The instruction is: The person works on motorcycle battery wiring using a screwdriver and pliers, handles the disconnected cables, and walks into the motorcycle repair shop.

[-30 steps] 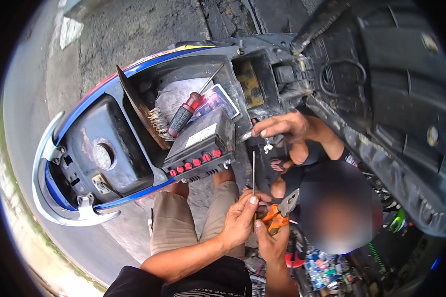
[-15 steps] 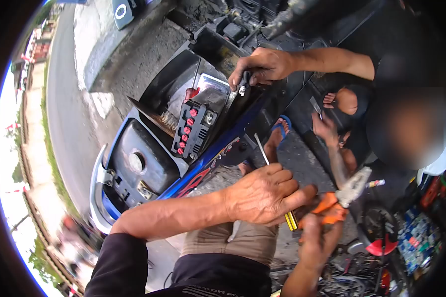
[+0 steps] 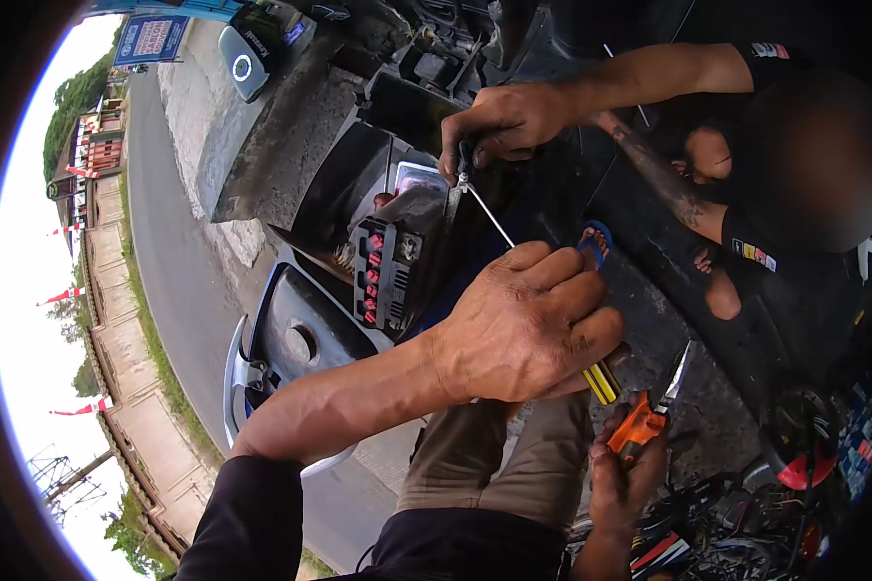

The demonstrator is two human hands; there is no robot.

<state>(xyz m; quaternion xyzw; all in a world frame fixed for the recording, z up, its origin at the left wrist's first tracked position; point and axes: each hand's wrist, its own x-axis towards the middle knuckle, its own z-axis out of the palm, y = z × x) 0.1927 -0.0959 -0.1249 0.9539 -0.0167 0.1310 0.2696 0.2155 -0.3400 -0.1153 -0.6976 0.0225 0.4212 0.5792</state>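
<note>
The screwdriver (image 3: pixel 602 383) is gripped in the closed left hand (image 3: pixel 531 329), shaft reaching forward to a small metal fitting (image 3: pixel 463 181) at a co-worker's fingertips (image 3: pixel 448 167). Ahead and left of that grip sits the battery (image 3: pixel 382 278); to its right, the right hand (image 3: pixel 626 472) grips orange-handled pliers (image 3: pixel 638 427).
</note>
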